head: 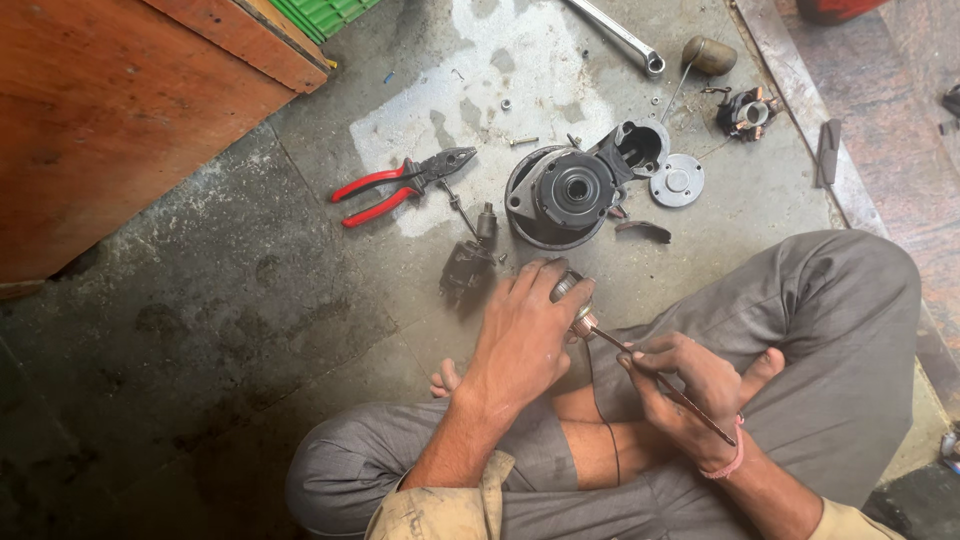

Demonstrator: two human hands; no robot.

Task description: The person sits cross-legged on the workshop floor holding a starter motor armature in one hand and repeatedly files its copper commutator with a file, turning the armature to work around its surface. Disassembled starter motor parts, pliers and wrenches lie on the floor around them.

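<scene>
The left hand [522,335] clasps a small metal armature [573,291] near the crossed legs, steadying it — while the right hand [690,385] pinches a thin blade [660,380] against it. Red pliers [400,185] lie far left.

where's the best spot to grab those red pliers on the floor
Grip the pliers by the two red handles, coming from above on the lower-left end. They lie flat with handles splayed towards the lower left and dark jaws pointing right, away from the nearby parts.

Even, soft daylight; faint shadows; sharp centre; dim lower-left corner.
</scene>
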